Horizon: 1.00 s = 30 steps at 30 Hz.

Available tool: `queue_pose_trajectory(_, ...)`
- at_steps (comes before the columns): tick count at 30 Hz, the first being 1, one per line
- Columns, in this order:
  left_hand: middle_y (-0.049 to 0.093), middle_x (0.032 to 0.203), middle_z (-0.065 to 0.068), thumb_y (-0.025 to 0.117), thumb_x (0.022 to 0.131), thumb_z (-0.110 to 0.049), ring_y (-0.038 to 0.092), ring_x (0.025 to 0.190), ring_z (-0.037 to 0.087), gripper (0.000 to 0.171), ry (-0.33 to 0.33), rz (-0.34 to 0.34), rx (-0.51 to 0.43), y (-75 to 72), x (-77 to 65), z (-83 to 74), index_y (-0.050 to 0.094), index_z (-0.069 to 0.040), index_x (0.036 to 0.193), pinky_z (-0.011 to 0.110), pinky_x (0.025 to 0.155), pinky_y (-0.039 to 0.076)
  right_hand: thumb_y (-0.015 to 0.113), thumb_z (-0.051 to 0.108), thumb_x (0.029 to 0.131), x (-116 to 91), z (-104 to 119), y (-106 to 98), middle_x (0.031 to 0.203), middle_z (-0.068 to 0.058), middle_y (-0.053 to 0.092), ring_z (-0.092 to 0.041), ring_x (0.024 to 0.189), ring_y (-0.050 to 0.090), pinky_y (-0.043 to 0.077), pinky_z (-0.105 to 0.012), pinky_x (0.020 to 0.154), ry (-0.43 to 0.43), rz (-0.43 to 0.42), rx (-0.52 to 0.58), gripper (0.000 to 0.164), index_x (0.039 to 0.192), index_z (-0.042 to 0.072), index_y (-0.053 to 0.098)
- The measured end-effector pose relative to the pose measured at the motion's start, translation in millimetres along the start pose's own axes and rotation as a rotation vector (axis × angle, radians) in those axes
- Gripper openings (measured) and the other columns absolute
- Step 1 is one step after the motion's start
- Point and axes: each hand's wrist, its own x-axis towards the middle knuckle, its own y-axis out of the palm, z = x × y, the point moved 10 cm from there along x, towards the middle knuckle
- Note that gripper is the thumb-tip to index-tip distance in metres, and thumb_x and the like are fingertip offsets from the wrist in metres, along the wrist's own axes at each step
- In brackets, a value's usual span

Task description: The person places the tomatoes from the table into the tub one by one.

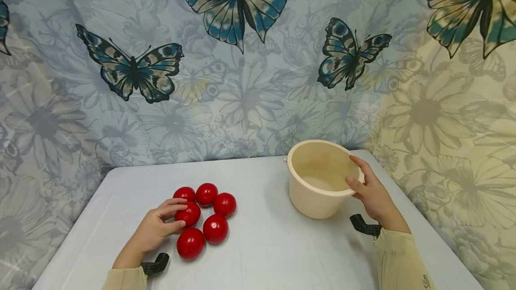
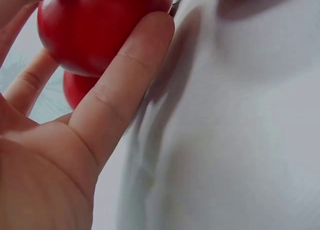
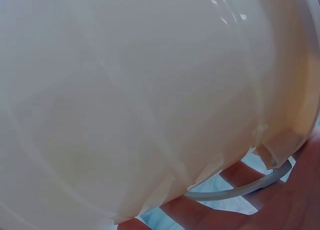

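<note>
My left hand (image 1: pixel 155 227) grips a glossy red ball (image 1: pixel 188 215), with the thumb on its near side and the fingers over the far side. In the left wrist view the thumb (image 2: pixel 122 84) lies against that ball (image 2: pixel 100 32), and part of a second one shows behind it. Several like balls, such as the one in front (image 1: pixel 191 244), cluster around it. On the right, my right hand (image 1: pixel 375 198) holds the rim of a cream bucket (image 1: pixel 316 202), thumb inside and fingers outside. The bucket leans slightly toward that hand. Its thin handle (image 3: pixel 240 190) crosses the fingers in the right wrist view.
A white cloth covers the table (image 1: pixel 258 254). Behind and at both sides hangs a curtain (image 1: pixel 246 115) printed with butterflies and flowers. A black strap mount (image 1: pixel 157 264) is on the left wrist, and another (image 1: pixel 364 226) is on the right.
</note>
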Motion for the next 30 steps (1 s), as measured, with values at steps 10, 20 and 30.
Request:
queue_pose_trajectory(10, 0.053, 0.135, 0.014, 0.078, 0.087, -0.009, 0.056, 0.117, 0.009, 0.034, 0.008, -0.005, -0.039, -12.8, -1.1, -15.4, 0.070, -0.003, 0.119, 0.027, 0.090, 0.053, 0.052, 0.019, 0.105, 0, 0, 0, 0.159, -0.027, 0.004, -0.005, 0.109, 0.058, 0.052, -0.022, 0.087, 0.003, 0.006, -0.003, 0.069, 0.160, 0.010, 0.011)
queue_pose_trajectory(20, 0.050, 0.137, 0.009, 0.073, 0.089, 0.001, 0.062, 0.113, 0.017, 0.040, 0.001, 0.006, -0.193, -18.6, 13.5, -55.9, 0.061, 0.010, 0.126, 0.045, 0.078, 0.059, 0.054, 0.014, 0.104, 0, 0, -2, 0.159, -0.028, 0.004, -0.005, 0.109, 0.057, 0.054, -0.024, 0.086, -0.013, -0.002, 0.017, 0.070, 0.160, 0.009, 0.011)
queue_pose_trajectory(30, 0.046, 0.142, 0.009, 0.073, 0.091, -0.006, 0.054, 0.123, 0.031, 0.041, -0.021, 0.030, -0.191, -8.8, 41.5, -97.9, 0.063, 0.003, 0.129, 0.043, 0.084, 0.057, 0.055, 0.012, 0.103, -1, 2, -3, 0.160, -0.027, 0.003, -0.004, 0.108, 0.057, 0.054, -0.023, 0.084, -0.020, -0.009, 0.010, 0.072, 0.160, 0.008, 0.011)
